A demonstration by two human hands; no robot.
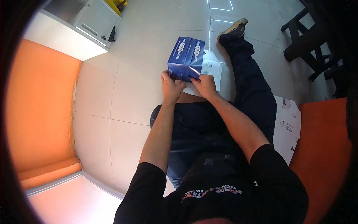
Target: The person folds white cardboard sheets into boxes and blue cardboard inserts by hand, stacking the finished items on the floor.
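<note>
A dark blue cardboard box [185, 56] with white lettering and round logos on its top stands on the floor in front of me. Curled around its near left corner, my left hand [172, 88] grips the edge with thumb and fingers. My right hand [205, 86] pinches the box's near edge at the right, fingertips partly hidden. Under and beside the box lies a white printed sheet [212, 70] with a folded or cut outline. The box's near face is mostly covered by my hands.
My outstretched leg [253, 78] runs along the right of the box. Another white printed sheet [286, 128] lies beside my thigh. A dark stool [304, 41] stands at the upper right, a white cabinet [95, 26] at the upper left, and an orange panel [43, 100] at the left.
</note>
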